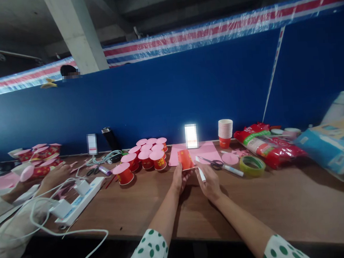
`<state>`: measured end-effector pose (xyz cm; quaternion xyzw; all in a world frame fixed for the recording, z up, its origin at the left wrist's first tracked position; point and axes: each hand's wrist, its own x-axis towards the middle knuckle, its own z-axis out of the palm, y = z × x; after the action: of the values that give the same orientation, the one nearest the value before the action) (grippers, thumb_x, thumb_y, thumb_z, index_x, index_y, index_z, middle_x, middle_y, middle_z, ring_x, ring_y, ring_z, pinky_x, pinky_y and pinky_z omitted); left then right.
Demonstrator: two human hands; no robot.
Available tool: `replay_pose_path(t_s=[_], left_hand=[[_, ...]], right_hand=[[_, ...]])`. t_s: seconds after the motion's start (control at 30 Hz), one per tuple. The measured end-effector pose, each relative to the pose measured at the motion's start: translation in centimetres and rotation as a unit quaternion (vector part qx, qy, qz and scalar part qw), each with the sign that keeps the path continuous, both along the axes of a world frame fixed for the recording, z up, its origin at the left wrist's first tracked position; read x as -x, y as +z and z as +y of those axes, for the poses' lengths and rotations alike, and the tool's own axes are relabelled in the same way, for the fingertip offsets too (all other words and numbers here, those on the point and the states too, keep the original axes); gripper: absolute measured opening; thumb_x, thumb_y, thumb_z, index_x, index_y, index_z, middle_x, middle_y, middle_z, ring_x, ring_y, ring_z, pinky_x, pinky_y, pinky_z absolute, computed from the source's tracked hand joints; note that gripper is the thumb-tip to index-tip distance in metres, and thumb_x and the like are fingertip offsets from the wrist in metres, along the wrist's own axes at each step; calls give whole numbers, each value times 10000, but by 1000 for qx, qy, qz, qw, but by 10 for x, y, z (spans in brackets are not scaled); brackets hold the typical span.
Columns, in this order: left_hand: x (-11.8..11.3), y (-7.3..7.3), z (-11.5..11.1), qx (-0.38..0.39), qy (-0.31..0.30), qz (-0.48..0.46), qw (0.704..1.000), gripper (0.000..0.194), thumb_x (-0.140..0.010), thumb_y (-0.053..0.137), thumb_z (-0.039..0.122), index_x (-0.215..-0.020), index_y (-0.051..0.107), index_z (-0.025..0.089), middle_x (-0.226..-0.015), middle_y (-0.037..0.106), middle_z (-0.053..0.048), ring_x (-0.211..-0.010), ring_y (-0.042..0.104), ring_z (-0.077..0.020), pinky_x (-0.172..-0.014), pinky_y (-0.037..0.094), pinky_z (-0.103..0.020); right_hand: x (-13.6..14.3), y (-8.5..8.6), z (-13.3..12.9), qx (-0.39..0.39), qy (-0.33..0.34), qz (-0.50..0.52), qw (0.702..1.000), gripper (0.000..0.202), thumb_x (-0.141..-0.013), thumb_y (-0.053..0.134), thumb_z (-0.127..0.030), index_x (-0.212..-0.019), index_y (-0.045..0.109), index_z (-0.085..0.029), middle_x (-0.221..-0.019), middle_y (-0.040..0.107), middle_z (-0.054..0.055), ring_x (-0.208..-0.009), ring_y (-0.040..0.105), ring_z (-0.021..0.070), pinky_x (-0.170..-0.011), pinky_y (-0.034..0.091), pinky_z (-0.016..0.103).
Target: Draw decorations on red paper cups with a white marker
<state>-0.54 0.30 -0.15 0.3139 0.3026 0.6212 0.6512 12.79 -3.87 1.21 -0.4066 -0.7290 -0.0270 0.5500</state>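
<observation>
My left hand [180, 178] holds a red paper cup [186, 160] with yellow print, tipped over above the table. Close beside it, my right hand [210, 181] is closed on a white stick-like tube [200, 169]. Behind both hands lies a pink paper sheet [175, 154]. Dark-handled scissors [216, 164] rest at its right edge, near a pink paper disc [230, 158] and a white marker pen [233, 170]. Left of my hands stand several red cups [124, 176] topped with pink discs.
Stacked cups [225, 133], green-yellow tape [252, 166] and red plastic bags [270, 145] are at the right. A lit phone [191, 136] stands behind the sheet. Leftward are a power strip [79, 202], loose cables and another person's hand [53, 178]. A blue partition [172, 93] rises behind.
</observation>
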Motion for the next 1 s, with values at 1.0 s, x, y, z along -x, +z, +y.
replay_pose_path(t_s=[1.0], left_hand=[[-6, 5, -9, -92, 56, 92, 990, 458, -761, 533, 580, -846, 608, 136, -878, 642, -103, -806, 599, -189, -790, 468, -330]], right_hand=[[0, 7, -10, -59, 52, -8, 997, 168, -877, 471, -179, -1018, 562, -172, -894, 646, 85, -803, 592, 192, -729, 483, 341]])
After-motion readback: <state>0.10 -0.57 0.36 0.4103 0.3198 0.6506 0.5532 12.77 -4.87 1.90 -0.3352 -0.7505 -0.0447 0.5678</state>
